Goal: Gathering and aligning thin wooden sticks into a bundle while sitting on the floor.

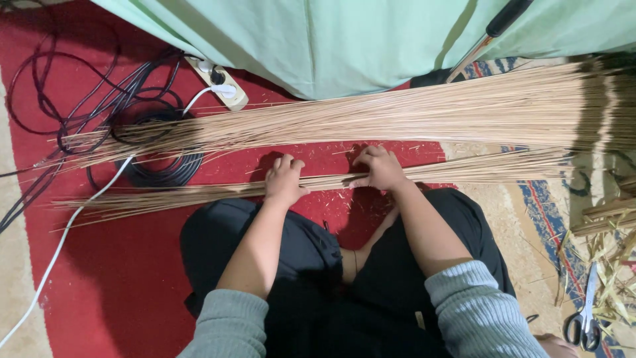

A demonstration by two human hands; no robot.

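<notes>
Both hands, left hand (285, 180) and right hand (379, 168), grip a thin stick bundle (199, 195).

A red carpet (132, 265) covers the floor, with a beige patterned rug with blue border (530, 225) to its right. Pale green fabric (344, 40) hangs along the top; black cables (99, 99) and a cream power strip (222, 83) lie below it
</notes>
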